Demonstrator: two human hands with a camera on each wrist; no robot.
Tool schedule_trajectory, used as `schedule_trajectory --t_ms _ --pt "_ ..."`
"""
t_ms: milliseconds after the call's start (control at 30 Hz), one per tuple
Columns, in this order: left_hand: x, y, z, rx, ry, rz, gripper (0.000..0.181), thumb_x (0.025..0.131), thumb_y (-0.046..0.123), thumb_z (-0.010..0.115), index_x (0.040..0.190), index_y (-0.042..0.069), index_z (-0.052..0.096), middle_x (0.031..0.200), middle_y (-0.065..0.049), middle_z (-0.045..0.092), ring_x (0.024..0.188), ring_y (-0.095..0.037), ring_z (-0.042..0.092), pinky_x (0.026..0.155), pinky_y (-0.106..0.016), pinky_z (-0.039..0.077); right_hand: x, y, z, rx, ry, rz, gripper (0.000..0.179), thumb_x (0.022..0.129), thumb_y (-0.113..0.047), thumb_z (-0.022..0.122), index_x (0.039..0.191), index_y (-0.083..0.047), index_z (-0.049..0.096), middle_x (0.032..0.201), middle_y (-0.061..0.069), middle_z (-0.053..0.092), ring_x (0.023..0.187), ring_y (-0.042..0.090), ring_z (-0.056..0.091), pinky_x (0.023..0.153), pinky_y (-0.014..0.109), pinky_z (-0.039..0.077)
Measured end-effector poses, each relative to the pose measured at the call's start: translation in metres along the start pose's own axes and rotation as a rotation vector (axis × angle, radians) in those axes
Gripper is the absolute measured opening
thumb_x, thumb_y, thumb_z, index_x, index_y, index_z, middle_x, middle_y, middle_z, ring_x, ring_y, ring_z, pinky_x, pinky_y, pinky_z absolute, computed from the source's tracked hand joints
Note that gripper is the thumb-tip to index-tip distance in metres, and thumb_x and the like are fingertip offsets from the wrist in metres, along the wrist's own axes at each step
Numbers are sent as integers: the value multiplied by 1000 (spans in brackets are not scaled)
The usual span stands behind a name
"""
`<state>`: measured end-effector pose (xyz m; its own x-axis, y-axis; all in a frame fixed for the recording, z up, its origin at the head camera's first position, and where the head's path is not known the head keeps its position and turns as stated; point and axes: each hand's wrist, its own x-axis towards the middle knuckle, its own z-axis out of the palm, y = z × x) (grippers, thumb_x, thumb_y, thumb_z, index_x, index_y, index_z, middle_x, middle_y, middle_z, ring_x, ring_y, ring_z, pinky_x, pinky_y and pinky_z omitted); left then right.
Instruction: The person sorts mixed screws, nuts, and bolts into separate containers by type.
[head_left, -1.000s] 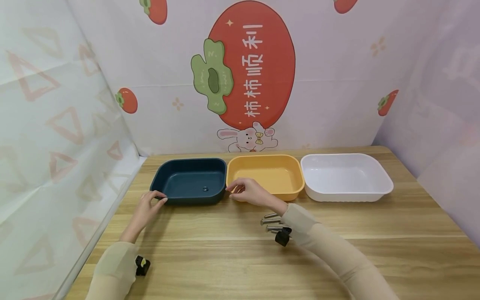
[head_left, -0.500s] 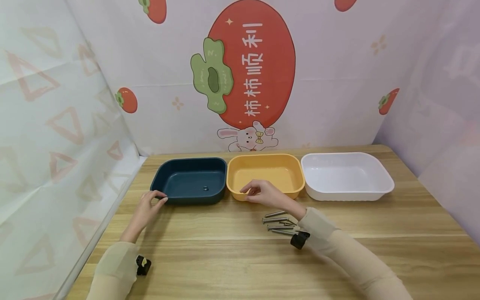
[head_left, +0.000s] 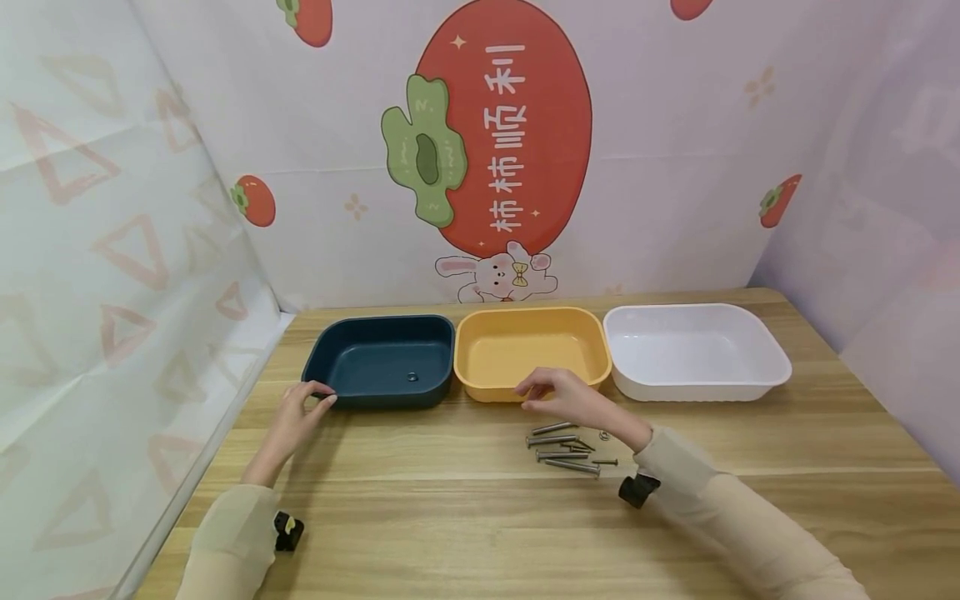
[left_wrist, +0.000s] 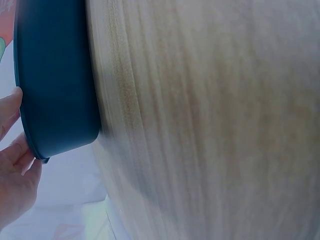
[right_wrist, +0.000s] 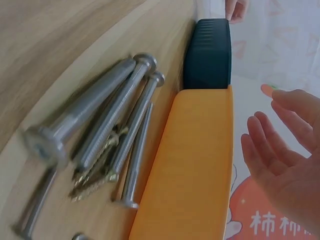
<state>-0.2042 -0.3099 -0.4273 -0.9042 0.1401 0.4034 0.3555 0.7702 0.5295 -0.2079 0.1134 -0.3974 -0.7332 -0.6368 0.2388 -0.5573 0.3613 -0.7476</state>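
My left hand [head_left: 294, 417] pinches the rim of the dark teal tray [head_left: 386, 401] at its near left corner; in the left wrist view its fingers [left_wrist: 11, 106] lie at the tray's edge. A small metal ring [head_left: 412, 377] lies inside this tray. My right hand [head_left: 576, 400] hovers at the near side of the yellow tray [head_left: 480, 392], fingers loosely bent and nothing between them in the right wrist view. Below it on the table are several long silver bolts [right_wrist: 112, 117], a few small brassy screws [right_wrist: 92, 190] and a small ring-shaped metal piece [head_left: 604, 435].
A white tray [head_left: 693, 392] stands right of the yellow one, the three trays side by side along the back of the wooden table [head_left: 450, 533]. Behind rises a cloth backdrop [head_left: 660, 225] with a persimmon print, and a pale cloth [head_left: 135, 275] hangs on the left.
My right hand has moved right, from beside the teal tray to the near right part of the yellow tray, uncovering more of the bolts. The left hand has stayed at the teal tray's corner.
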Motion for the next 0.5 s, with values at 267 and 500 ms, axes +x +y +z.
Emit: schedule_trajectory --t_ms 267,500 --pt "0 -1 1 10 14 11 8 80 0 61 86 -4 59 86 -20 59 93 -39 44 80 -49 33 -19 4 -14 -65 -26 21 19 81 -5 61 99 1 62 93 9 62 82 15 56 73 30 48" --pt "0 -1 1 21 10 12 9 80 1 61 87 -4 59 87 -21 59 94 -39 44 80 -51 33 -37 13 -21 -92 -52 28 19 79 0 61 98 2 62 92 11 62 83 20 57 73 31 48"
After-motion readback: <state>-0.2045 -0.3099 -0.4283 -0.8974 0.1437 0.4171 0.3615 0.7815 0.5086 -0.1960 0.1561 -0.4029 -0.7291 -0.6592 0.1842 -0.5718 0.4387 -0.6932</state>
